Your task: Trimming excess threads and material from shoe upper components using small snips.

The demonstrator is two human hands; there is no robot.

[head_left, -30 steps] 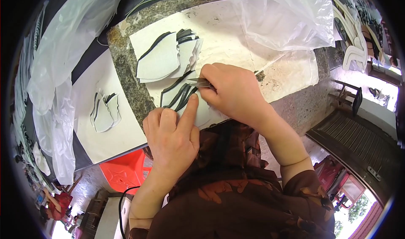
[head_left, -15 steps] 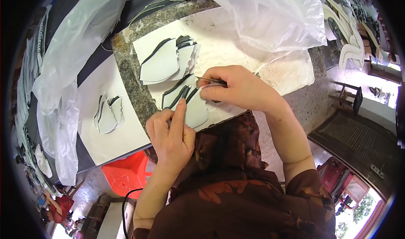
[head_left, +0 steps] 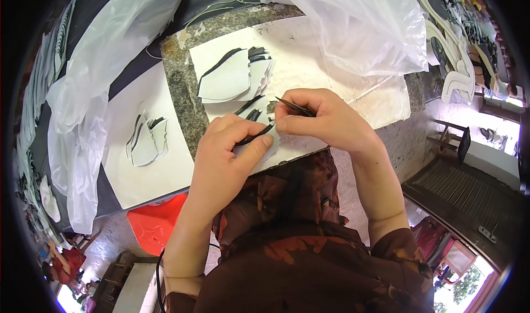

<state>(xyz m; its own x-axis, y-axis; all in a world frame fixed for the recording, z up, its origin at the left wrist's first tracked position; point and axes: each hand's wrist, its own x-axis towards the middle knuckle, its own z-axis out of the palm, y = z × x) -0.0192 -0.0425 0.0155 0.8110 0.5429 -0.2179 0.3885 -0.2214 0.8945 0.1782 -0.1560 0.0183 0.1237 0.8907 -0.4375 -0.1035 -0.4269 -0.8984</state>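
Observation:
My left hand (head_left: 229, 147) pinches a pale cut piece with a black edge (head_left: 272, 141) between thumb and forefinger, and the hand covers part of it. My right hand (head_left: 317, 114) is closed around a thin, dark, pointed tool (head_left: 297, 108), whose tip sticks out past the forefinger. Its thumb and fingertips meet right beside the piece's black edge; whether they also grip the piece I cannot tell. Partly behind my hands lie more black-edged pieces (head_left: 255, 114). Just beyond, a fanned stack of similar pieces (head_left: 226, 80) rests on the white sheet (head_left: 298, 42).
At left, a smaller group of pieces (head_left: 144, 147) lies on another white sheet (head_left: 132, 188). Clear plastic sheeting (head_left: 83, 108) drapes over the left side, and more plastic (head_left: 370, 31) covers the far right. A red stool (head_left: 154, 224) stands below the table edge.
My left hand has gone from a pointing forefinger on the pieces to pinching one, shifting up and right. The right hand has moved slightly right, with the pointed tool still in it.

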